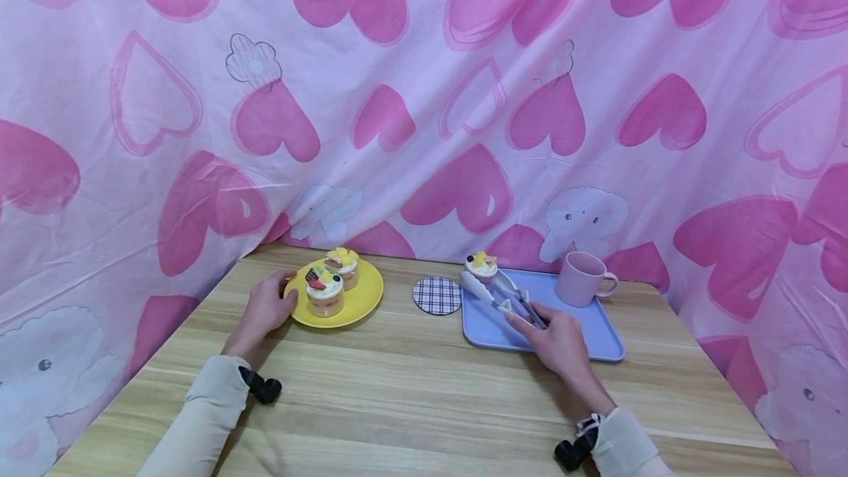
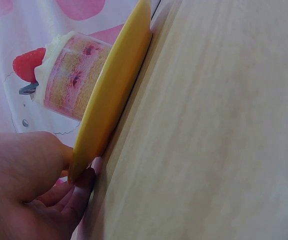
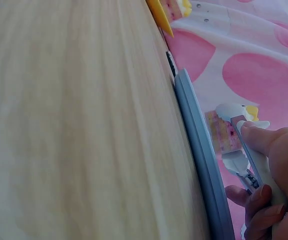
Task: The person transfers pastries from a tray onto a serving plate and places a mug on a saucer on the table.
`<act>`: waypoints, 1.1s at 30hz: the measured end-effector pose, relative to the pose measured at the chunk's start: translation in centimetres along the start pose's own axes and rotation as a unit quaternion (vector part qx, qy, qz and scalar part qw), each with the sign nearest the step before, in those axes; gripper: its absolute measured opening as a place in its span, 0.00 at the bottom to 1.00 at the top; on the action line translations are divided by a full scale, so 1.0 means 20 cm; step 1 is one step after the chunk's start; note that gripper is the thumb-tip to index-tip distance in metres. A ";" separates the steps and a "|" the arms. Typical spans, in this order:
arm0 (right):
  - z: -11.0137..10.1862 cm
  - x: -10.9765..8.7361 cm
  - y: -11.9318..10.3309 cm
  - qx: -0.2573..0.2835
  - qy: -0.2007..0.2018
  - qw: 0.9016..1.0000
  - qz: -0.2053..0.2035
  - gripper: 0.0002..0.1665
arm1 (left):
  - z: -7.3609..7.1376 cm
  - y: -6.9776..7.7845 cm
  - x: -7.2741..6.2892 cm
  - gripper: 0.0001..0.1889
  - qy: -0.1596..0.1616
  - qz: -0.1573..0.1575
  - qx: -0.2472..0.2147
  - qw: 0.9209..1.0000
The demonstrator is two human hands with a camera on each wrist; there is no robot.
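Left hand (image 1: 270, 304): pinching left edge of plate (image 1: 371, 293); plate lying toward far-left corner of worktop (image 1: 371, 396), carrying 2 cakes (image 1: 324, 296). Right hand (image 1: 562, 337): gripping tongs (image 1: 526, 308), tips sitting apart beside cake 3 (image 1: 481, 264) at far-left corner of tray (image 1: 493, 331).

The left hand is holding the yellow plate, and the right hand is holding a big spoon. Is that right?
Almost! It isn't a spoon: the head view shows the right hand holding a pair of tongs, with two separate ends. The left hand is holding the yellow plate, just as you said.
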State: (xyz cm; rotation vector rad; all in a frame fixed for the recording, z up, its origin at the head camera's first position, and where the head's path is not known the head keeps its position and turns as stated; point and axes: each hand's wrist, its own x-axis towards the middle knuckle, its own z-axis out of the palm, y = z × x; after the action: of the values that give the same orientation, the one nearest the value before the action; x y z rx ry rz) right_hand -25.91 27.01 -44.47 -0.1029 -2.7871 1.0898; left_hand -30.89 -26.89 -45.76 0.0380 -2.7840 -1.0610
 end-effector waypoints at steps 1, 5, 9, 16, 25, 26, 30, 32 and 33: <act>0.00 0.00 0.00 -0.001 -0.002 1.000 -0.002 0.61 | 0.00 0.00 0.00 0.27 0.000 0.001 0.000 1.000; 0.02 -0.01 -0.02 0.003 -0.006 1.000 -0.002 0.61 | 0.00 0.00 0.00 0.27 -0.002 0.001 -0.001 1.000; 0.04 -0.02 -0.04 0.009 -0.006 1.000 -0.002 0.61 | 0.00 0.00 0.00 0.27 -0.001 -0.001 -0.002 1.000; 0.07 -0.04 -0.07 -0.003 -0.002 1.000 -0.022 0.61 | 0.00 0.00 0.00 0.27 0.003 0.001 0.002 1.000; 0.11 -0.07 -0.11 0.005 -0.002 1.000 -0.030 0.58 | 0.00 0.00 0.00 0.27 0.006 0.004 0.005 1.000; 0.11 -0.07 -0.11 0.004 0.001 0.999 -0.036 0.58 | 0.00 0.00 0.00 0.27 0.006 0.004 0.005 1.000; 0.14 -0.08 -0.13 0.009 -0.002 0.999 -0.036 0.58 | -0.01 0.00 0.00 0.27 0.004 0.001 0.005 1.000; 0.15 -0.09 -0.13 0.010 -0.002 0.999 -0.038 0.58 | -0.01 0.00 -0.01 0.27 0.004 0.001 0.006 1.000; 0.15 -0.09 -0.14 0.011 -0.002 0.999 -0.037 0.58 | -0.01 0.00 -0.01 0.27 0.003 0.000 0.006 1.000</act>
State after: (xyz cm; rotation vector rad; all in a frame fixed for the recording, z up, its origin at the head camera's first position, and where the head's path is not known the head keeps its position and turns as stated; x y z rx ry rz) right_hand -24.64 22.78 -44.96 0.0040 -2.7583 1.1051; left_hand -30.73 -26.94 -45.60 0.0427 -2.7845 -1.0434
